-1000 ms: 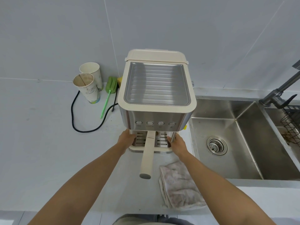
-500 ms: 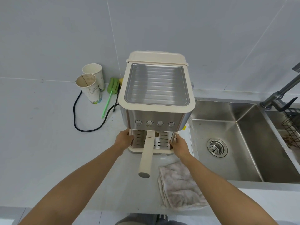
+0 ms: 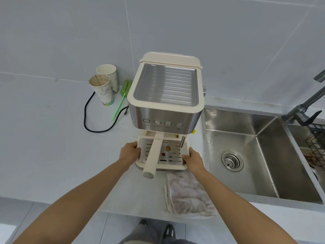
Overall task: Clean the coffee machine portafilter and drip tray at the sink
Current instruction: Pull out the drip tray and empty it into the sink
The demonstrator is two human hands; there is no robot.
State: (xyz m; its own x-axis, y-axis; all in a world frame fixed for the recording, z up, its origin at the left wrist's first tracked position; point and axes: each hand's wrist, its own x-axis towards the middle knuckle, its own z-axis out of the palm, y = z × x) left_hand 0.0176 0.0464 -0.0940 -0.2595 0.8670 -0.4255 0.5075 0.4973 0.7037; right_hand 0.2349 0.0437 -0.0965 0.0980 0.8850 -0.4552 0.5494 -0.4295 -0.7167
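Observation:
A cream and steel coffee machine (image 3: 166, 95) stands on the counter left of the sink (image 3: 246, 155). Its cream drip tray (image 3: 173, 156), slotted on top, sticks out from under the machine toward me. My left hand (image 3: 129, 153) grips the tray's left edge and my right hand (image 3: 192, 160) grips its right edge. The portafilter's cream handle (image 3: 152, 155) points toward me over the tray, its head hidden under the machine.
A crumpled cloth (image 3: 188, 196) lies at the counter's front edge, right of my right arm. Two paper cups (image 3: 103, 88), a green brush (image 3: 122, 99) and a black power cord (image 3: 98, 120) sit left of the machine. A faucet (image 3: 306, 104) and wire rack (image 3: 316, 143) are at far right.
The drip tray has slid out from under the machine toward me, with both hands on its sides. More of its slotted top now shows.

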